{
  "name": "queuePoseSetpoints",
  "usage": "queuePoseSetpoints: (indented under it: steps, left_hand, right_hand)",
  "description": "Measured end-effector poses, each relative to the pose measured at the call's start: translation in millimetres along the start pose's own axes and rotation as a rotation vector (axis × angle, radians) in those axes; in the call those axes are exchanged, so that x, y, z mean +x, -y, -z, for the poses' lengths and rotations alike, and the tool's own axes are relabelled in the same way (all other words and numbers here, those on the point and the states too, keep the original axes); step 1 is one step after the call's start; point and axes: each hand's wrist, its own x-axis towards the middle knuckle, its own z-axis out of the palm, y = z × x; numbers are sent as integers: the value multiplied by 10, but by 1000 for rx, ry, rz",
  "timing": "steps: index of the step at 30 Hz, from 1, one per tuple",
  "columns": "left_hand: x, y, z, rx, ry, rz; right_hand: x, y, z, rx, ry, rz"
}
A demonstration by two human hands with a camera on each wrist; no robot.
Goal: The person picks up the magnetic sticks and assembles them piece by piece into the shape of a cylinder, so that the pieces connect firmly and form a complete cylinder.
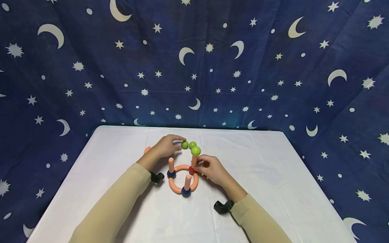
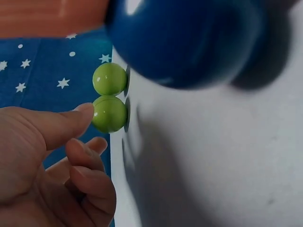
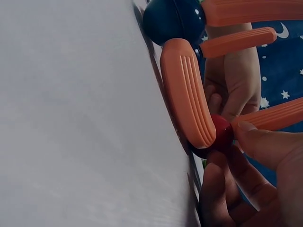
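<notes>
An orange ring of curved rods joined by balls lies flat on the table. Upright orange sticks rise from its two blue balls and its red ball; a green ball tops the stick at the red one. My right hand grips the red ball, thumb at the stick's base and fingers beneath, as the right wrist view shows. Behind the ring, my left hand reaches to two loose green balls, thumb and fingers apart. A fingertip meets or nearly meets the nearer ball; contact is unclear.
Another orange piece lies partly hidden behind the left wrist. A white cloth covers the table. Behind its far edge hangs a dark blue curtain with moons and stars. Both wrists carry black cameras.
</notes>
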Motion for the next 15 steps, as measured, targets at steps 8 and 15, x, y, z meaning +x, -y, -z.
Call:
queuePoseSetpoints:
  steps: [8,15]
  left_hand:
    - [58,-29,-24,-22,3,-31]
    - [65,-56,-30,37,12,16]
  right_hand:
    - [71,17,8,0,23,-12]
    - [148,26,4,8,49,-21]
